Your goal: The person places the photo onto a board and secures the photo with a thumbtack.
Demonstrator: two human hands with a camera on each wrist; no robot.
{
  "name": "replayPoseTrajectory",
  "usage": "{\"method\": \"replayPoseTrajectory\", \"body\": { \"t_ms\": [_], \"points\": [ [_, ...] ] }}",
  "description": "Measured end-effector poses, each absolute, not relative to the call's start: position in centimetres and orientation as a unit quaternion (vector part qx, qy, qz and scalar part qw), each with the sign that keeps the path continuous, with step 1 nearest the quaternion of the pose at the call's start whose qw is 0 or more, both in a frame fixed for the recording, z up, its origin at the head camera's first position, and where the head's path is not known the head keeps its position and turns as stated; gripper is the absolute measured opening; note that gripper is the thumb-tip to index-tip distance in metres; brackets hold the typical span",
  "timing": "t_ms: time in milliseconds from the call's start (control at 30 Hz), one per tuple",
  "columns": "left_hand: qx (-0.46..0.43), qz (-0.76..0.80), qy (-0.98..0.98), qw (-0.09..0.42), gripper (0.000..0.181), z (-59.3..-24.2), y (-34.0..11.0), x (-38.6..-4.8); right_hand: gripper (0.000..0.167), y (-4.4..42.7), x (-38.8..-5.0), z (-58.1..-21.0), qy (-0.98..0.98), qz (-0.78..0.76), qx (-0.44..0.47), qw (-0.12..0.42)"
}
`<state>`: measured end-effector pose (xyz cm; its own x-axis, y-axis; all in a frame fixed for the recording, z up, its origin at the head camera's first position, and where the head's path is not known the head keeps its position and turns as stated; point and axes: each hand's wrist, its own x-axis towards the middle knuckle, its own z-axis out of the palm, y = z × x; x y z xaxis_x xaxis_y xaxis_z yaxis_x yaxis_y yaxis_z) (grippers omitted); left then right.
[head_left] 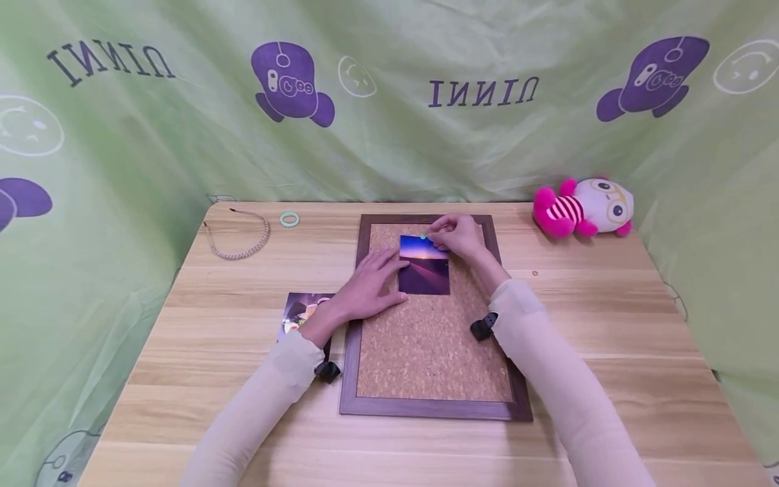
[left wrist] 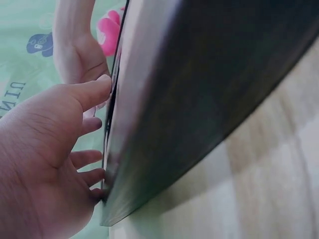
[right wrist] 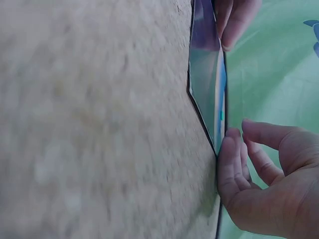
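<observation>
A sunset photo (head_left: 424, 277) lies on a cork board (head_left: 435, 352) with a dark wooden frame. A small green pin (head_left: 422, 237) sits at the photo's top edge. My left hand (head_left: 370, 287) rests along the photo's left edge, fingers extended, with fingertips on its surface. My right hand (head_left: 460, 237) is at the photo's upper right corner; in the right wrist view, its bent fingertips (right wrist: 228, 147) touch the board beside the photo (right wrist: 204, 69), which stands slightly off the cork. Between its thumb and fingers I see nothing held.
A second photo (head_left: 295, 311) lies left of the board, partly under my left forearm. At the back left are a beaded headband (head_left: 243, 253) and a mint-green ring (head_left: 289, 219). A pink plush toy (head_left: 584, 207) and a tiny ring (head_left: 535, 273) lie on the right.
</observation>
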<state>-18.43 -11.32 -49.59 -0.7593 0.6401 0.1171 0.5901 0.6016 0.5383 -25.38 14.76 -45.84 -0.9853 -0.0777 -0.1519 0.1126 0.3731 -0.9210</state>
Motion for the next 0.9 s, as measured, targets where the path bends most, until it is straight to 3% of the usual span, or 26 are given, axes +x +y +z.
{"method": "replayPoseTrajectory", "body": {
  "t_ms": [333, 633, 767, 900],
  "points": [
    [0.337, 0.348, 0.874, 0.030, 0.073, -52.0, -13.1, -18.8, 0.028, 17.4, -24.1, -44.5, 0.824, -0.562, -0.010, 0.070],
    [0.295, 0.336, 0.894, 0.031, 0.063, -46.9, -13.7, -14.9, 0.026, 19.6, -21.8, -43.9, 0.838, -0.544, -0.011, 0.049],
    [0.254, 0.351, 0.900, 0.048, 0.058, -46.1, -13.9, -13.5, 0.024, 20.2, -20.4, -43.6, 0.836, -0.546, -0.029, 0.040],
    [0.232, 0.383, 0.894, 0.032, 0.051, -46.0, -14.1, -12.7, 0.024, 20.7, -18.7, -43.4, 0.844, -0.535, -0.034, 0.038]
  ]
}}
